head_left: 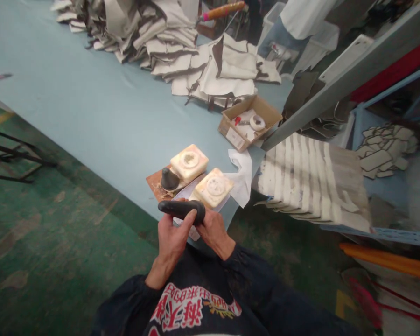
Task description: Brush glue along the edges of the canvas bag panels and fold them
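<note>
- The left hand (171, 238) is curled around a dark, elongated, smooth-surfaced tool (182, 208), its thumb laid along the tool's upper side.
- The right hand (213, 229) is closed on the same tool at its rounded end, fingers tucked beneath it.
- The tool is held level just off the near edge of the pale blue table (91, 107), over the person's lap.
- Just beyond the hands, at that near edge, lie two cream square blocks with round hollows in their tops: one (189, 162) rests on a brown board (154, 179), the other (212, 187) on white paper (243, 177).
- A small dark cone-shaped piece (169, 179) stands upright on the board, touching the first block.
- Further in, near the table's right edge, sits an open cardboard box (248, 120) with small items inside.
- Heaps of grey and white cut material pieces (168, 42) cover the far edge of the table.
- To the right, off the table, a row of overlapped white strips (308, 179) lies on a lower shelf.
</note>
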Tool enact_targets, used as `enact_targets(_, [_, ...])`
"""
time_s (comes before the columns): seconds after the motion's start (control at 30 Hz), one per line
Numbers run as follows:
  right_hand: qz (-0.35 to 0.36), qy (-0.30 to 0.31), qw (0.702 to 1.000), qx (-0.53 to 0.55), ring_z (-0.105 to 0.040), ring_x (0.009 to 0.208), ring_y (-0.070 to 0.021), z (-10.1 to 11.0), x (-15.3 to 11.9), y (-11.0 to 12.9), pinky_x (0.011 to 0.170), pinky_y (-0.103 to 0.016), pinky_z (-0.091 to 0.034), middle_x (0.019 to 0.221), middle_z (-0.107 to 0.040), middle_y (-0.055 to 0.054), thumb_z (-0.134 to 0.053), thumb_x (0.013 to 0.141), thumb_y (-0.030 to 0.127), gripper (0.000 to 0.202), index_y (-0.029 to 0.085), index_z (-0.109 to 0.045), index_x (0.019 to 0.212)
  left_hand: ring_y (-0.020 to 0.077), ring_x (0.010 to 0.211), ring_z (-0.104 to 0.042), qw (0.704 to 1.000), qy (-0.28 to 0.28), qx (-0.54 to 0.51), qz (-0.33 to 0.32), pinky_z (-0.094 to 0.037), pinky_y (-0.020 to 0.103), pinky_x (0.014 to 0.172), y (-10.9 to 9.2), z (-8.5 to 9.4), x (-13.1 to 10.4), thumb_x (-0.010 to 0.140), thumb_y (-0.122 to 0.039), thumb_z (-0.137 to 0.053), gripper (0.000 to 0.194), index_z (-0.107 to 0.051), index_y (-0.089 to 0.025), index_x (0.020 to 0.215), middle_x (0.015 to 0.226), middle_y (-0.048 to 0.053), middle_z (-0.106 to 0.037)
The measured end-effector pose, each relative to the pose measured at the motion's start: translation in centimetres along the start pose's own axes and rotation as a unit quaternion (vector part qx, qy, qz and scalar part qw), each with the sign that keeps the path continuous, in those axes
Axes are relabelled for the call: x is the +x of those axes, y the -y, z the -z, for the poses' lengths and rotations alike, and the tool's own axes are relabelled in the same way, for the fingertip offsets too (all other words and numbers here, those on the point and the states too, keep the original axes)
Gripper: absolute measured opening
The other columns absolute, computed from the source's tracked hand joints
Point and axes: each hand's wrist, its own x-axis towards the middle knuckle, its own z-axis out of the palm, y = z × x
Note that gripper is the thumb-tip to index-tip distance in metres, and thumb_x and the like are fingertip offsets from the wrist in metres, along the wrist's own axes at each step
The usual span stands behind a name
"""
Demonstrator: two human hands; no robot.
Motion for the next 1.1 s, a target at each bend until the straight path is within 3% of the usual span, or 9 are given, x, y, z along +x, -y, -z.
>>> enact_targets(0.13, [-0.044, 0.001, 0.998, 0.049, -0.070, 0.066, -0.0183, 2.4, -4.3, -0.8, 0.062, -0.025, -0.049, 0.081, -0.075, -0.002, -0.052, 0.098, 0.028, 0.040, 0.016, -0.060, 0.136, 0.0324, 0.113, -0.069, 1.000, -0.013, 0.007, 0.008, -0.049, 0.049, 0.106, 1.7, -1.0, -0.2, 0.080, -0.051, -0.077, 0.053, -0.070, -0.015, 0.118, 0.118, 0.014, -0.075])
enact_targets(0.27, [-0.104, -0.041, 0.992, 0.063, -0.065, 0.058, -0.0150, 4.5, -8.4, -3.3, 0.058, -0.024, -0.047, 0.070, -0.070, 0.003, -0.052, 0.099, 0.033, 0.033, 0.017, -0.067, 0.125, 0.0333, 0.116, -0.067, 0.995, 0.006, 0.096, -0.036, -0.048, 0.049, 0.106, 3.4, -2.1, 0.0, 0.082, -0.051, -0.076, 0.054, -0.068, -0.016, 0.121, 0.121, 0.015, -0.073])
enact_targets(0.37, [-0.115, -0.059, 0.990, 0.057, -0.064, 0.057, -0.0151, 5.5, -9.2, -5.1, 0.057, -0.024, -0.046, 0.068, -0.068, 0.003, -0.053, 0.098, 0.035, 0.029, 0.019, -0.071, 0.114, 0.0322, 0.118, -0.065, 0.983, 0.017, 0.149, -0.106, -0.048, 0.048, 0.106, 4.4, -3.1, 0.9, 0.086, -0.046, -0.073, 0.050, -0.064, -0.018, 0.126, 0.123, 0.014, -0.071])
enact_targets(0.53, [-0.107, -0.078, 0.989, 0.065, -0.065, 0.055, -0.0157, 6.6, -8.6, -5.9, 0.056, -0.025, -0.047, 0.069, -0.070, 0.001, -0.056, 0.096, 0.037, 0.027, 0.021, -0.074, 0.107, 0.0317, 0.111, -0.066, 0.964, 0.058, 0.196, -0.171, -0.051, 0.048, 0.100, 5.3, -3.7, 1.8, 0.089, -0.040, -0.071, 0.042, -0.063, -0.017, 0.122, 0.118, 0.014, -0.071])
enact_targets(0.83, [-0.068, -0.121, 0.985, 0.104, -0.066, 0.058, -0.0158, 8.8, -6.0, -5.4, 0.058, -0.026, -0.052, 0.071, -0.072, 0.000, -0.058, 0.097, 0.039, 0.026, 0.021, -0.076, 0.103, 0.0323, 0.124, -0.062, 0.962, 0.051, 0.206, -0.171, -0.049, 0.050, 0.107, 8.3, -3.8, 1.8, 0.090, -0.043, -0.069, 0.055, -0.053, -0.017, 0.136, 0.133, 0.017, -0.066])
enact_targets(1.03, [0.042, -0.116, 0.991, 0.041, -0.068, 0.071, -0.0173, 10.0, -1.5, -1.0, 0.069, -0.027, -0.056, 0.081, -0.072, -0.001, -0.062, 0.095, 0.036, 0.022, 0.021, -0.071, 0.109, 0.0376, 0.115, -0.065, 0.969, 0.028, 0.151, -0.196, -0.050, 0.060, 0.101, 8.3, -4.1, 2.6, 0.089, -0.042, -0.065, 0.046, -0.058, -0.015, 0.126, 0.122, 0.019, -0.068])
enact_targets(1.1, [0.073, -0.091, 0.993, 0.016, -0.071, 0.077, -0.0201, 9.3, 0.3, 0.7, 0.072, -0.029, -0.057, 0.086, -0.073, -0.003, -0.068, 0.090, 0.041, 0.035, 0.020, -0.066, 0.118, 0.0364, 0.108, -0.067, 0.967, 0.060, 0.126, -0.211, -0.053, 0.057, 0.096, 9.1, -4.1, 3.2, 0.086, -0.046, -0.068, 0.048, -0.060, -0.019, 0.124, 0.117, 0.016, -0.070])
